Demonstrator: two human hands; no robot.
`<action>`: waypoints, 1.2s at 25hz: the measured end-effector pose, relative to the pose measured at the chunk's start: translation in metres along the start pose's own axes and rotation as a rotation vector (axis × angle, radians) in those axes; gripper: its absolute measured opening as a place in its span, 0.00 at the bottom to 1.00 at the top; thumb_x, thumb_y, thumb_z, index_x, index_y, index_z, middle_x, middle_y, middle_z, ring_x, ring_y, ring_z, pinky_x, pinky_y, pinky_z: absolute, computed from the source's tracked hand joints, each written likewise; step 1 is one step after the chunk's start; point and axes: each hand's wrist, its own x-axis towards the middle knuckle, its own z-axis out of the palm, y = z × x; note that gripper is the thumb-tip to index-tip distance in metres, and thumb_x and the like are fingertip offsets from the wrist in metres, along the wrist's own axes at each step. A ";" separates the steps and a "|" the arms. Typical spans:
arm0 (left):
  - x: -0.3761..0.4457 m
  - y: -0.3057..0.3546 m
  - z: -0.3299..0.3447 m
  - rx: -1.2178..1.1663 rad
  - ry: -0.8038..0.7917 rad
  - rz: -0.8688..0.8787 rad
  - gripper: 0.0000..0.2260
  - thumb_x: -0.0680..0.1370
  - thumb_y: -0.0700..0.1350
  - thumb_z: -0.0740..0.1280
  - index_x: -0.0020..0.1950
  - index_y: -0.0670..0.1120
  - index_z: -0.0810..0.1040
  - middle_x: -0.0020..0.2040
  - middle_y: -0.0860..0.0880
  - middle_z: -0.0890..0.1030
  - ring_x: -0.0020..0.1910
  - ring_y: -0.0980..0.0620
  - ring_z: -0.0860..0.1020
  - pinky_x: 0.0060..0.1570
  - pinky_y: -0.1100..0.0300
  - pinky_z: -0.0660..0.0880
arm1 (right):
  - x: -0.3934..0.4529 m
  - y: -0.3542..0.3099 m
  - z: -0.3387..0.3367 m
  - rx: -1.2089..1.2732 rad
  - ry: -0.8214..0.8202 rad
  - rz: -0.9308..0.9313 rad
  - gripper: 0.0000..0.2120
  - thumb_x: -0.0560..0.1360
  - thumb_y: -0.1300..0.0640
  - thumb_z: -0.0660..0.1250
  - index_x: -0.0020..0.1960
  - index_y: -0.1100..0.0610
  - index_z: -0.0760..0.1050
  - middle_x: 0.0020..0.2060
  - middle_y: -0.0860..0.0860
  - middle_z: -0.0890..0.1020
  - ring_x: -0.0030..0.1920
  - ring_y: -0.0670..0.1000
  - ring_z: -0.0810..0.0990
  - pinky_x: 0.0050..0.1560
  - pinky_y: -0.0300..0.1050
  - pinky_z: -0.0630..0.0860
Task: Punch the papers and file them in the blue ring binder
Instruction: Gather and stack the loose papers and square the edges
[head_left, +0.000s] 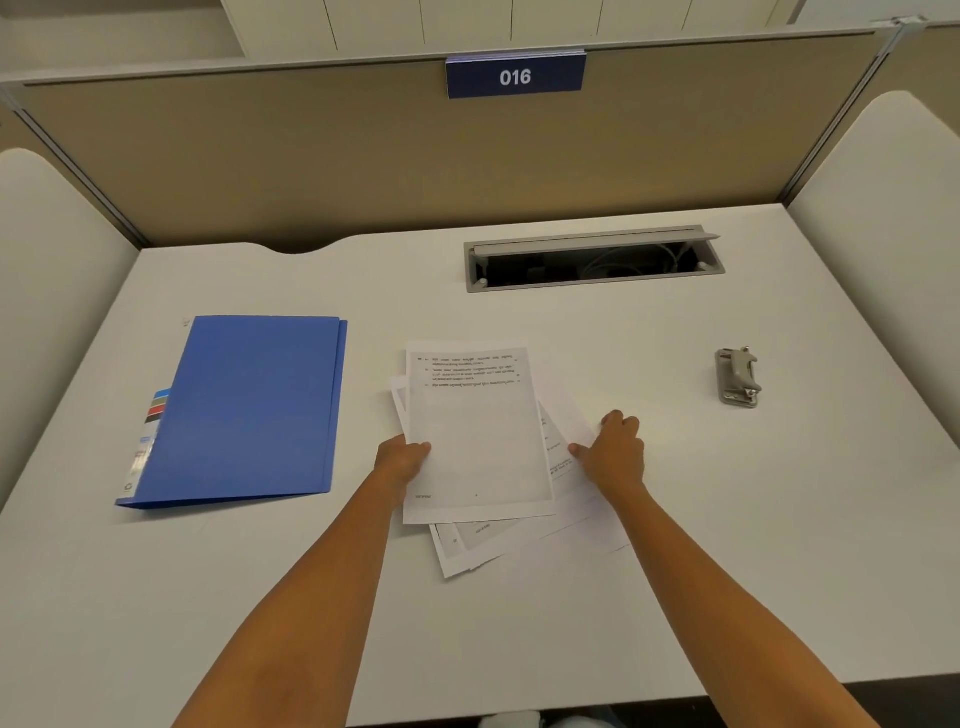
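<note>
Head camera looks down on a white desk (623, 597) where a loose, fanned stack of printed papers (475, 441) lies at the centre; the top sheet sits nearly square, white with a grey-toned printed area and a few lines of small text near its far edge, while the sheets beneath skew out toward 5 o'clock. At 9 o'clock of the stack the left hand (400, 460) pinches the top sheet's left edge, thumb on top. At 3 o'clock the right hand (615, 449) rests on the lower sheets with fingers curled down; whether it grips them cannot be told. Well apart at 9 o'clock lies the blue ring binder (249, 410), closed and flat, with a coloured label on its spine. Farther off at 3 o'clock sits a small grey metal hole punch (737, 376). At 12 o'clock, an open cable tray (592, 260) is set into the desk.
</note>
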 end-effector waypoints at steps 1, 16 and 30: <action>-0.001 -0.001 -0.001 -0.009 -0.014 0.005 0.15 0.79 0.40 0.66 0.66 0.40 0.74 0.62 0.39 0.78 0.59 0.38 0.77 0.61 0.42 0.74 | -0.004 -0.001 0.003 0.022 0.019 0.005 0.27 0.72 0.52 0.73 0.63 0.63 0.65 0.59 0.60 0.70 0.55 0.63 0.76 0.52 0.53 0.75; -0.023 0.002 0.023 0.127 -0.151 0.068 0.17 0.78 0.34 0.60 0.67 0.40 0.74 0.61 0.40 0.78 0.55 0.39 0.77 0.55 0.50 0.75 | 0.000 -0.005 0.008 0.502 -0.289 -0.014 0.17 0.78 0.47 0.64 0.56 0.60 0.76 0.52 0.54 0.81 0.50 0.54 0.79 0.50 0.47 0.75; -0.027 0.032 0.022 -0.161 -0.144 0.223 0.38 0.65 0.59 0.78 0.69 0.48 0.68 0.61 0.53 0.76 0.62 0.48 0.74 0.59 0.52 0.71 | -0.001 -0.016 -0.053 0.859 -0.270 -0.416 0.20 0.72 0.55 0.73 0.62 0.57 0.76 0.55 0.52 0.82 0.51 0.54 0.83 0.50 0.54 0.82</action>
